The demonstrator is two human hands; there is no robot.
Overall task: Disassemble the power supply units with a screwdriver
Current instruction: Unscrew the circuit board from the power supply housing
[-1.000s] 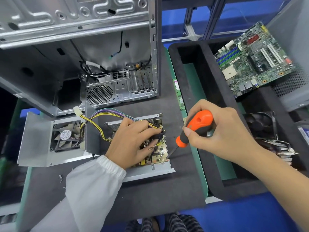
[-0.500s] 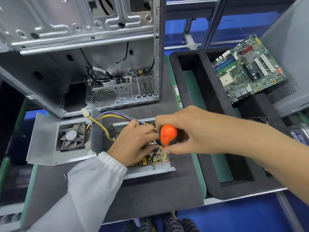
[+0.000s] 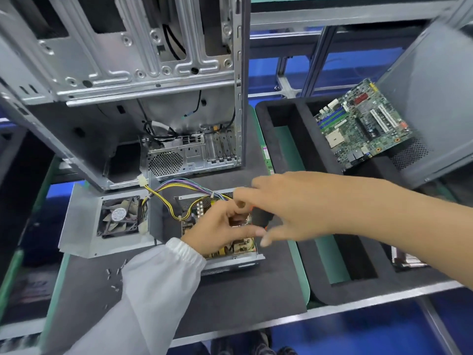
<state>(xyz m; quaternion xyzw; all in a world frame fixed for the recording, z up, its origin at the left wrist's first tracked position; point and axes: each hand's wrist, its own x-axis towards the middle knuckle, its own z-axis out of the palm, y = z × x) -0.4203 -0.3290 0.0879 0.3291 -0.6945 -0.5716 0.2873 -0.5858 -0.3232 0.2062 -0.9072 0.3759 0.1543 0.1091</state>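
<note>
The opened power supply unit [image 3: 236,262] lies on the dark mat, its brown circuit board [image 3: 242,245] exposed in the metal base. My left hand [image 3: 217,228] sits on the board with fingers curled around its components. My right hand [image 3: 294,208] reaches in from the right and grips the orange-and-black screwdriver [image 3: 261,217]. The handle is mostly hidden under my fingers and the tip is out of sight. The detached cover [image 3: 82,226] with its fan [image 3: 119,217] lies to the left, joined by yellow and purple wires [image 3: 169,192].
An empty computer case [image 3: 128,73] stands behind the unit. Loose screws [image 3: 115,275] lie on the mat at the front left. A black foam tray [image 3: 279,149] on the right holds a motherboard [image 3: 363,124]. A memory stick [image 3: 266,155] lies beside the tray.
My right hand swung left with the screwdriver, from beside the unit to over the board, meeting my left hand. The camera tilted up, showing more of the case.
</note>
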